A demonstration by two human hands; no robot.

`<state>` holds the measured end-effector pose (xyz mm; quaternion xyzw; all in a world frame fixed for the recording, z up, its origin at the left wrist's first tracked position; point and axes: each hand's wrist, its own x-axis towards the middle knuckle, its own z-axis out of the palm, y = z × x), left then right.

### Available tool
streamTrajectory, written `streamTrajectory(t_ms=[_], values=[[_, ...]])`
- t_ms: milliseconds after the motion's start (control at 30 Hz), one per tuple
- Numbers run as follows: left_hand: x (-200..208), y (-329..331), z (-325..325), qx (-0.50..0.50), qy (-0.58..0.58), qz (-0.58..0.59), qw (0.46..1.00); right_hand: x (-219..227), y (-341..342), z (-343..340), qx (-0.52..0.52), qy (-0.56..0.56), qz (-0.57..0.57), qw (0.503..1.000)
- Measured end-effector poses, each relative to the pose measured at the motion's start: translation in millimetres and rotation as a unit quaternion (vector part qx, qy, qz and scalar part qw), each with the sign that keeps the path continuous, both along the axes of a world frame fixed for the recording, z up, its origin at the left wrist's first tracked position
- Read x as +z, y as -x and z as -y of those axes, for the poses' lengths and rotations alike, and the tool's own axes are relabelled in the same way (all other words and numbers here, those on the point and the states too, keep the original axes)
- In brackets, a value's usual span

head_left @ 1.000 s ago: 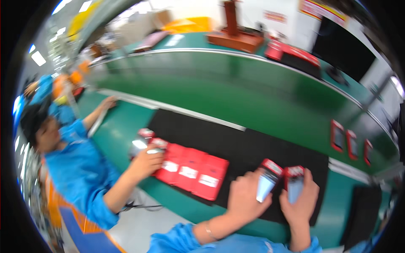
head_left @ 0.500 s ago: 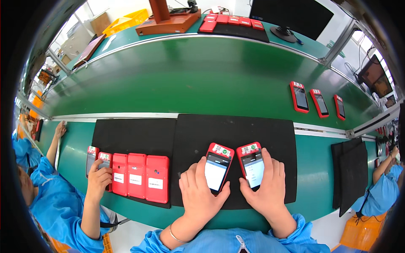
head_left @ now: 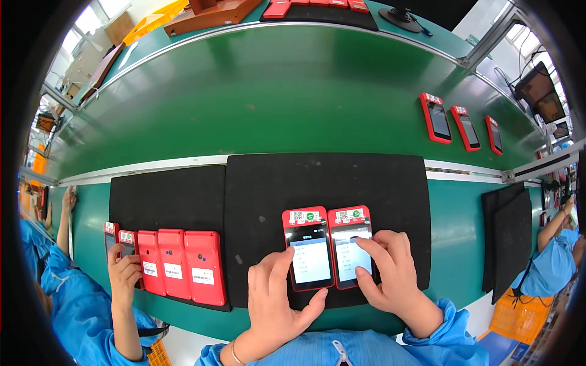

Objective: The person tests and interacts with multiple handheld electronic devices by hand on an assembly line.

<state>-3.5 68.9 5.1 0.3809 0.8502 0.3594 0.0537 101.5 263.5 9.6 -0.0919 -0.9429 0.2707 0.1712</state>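
Observation:
Two red handheld terminals with lit screens lie side by side, face up, on the black mat (head_left: 317,183) in front of me. At the left terminal (head_left: 309,262), my left hand (head_left: 274,296) has its index fingertip by the screen's left edge and its thumb apart, below the lower edge. Over the right terminal (head_left: 350,259), my right hand (head_left: 390,274) is spread, index finger and thumb at the right part of the screen. Both hands have their fingers apart and are not closed round either terminal. White labels and a green round sticker mark each terminal's top.
To the left, several red terminals (head_left: 204,262) lie in a row, some back up; a co-worker's hand (head_left: 124,274) touches one. Three more terminals (head_left: 436,119) rest on the green surface beyond. Folded black mats (head_left: 511,241) lie at the right, near a metal frame post (head_left: 537,166).
The two terminals, tilted and apart before, now stand straight and close together. My hands have loosened from them, and the right index finger has moved onto the screen. The view has shifted.

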Motion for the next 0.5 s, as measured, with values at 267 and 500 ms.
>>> streamTrajectory(t_ms=[267, 500], values=[[-2, 7, -7, 0.025, -0.021, 0.006, 0.999, -5, 0, -1, -0.013, 0.021, 0.009, 1.000], [0, 9, -11, 0.021, 0.012, -0.033, 0.999, -6, 2, -2, -0.011, 0.018, 0.002, 1.000]])
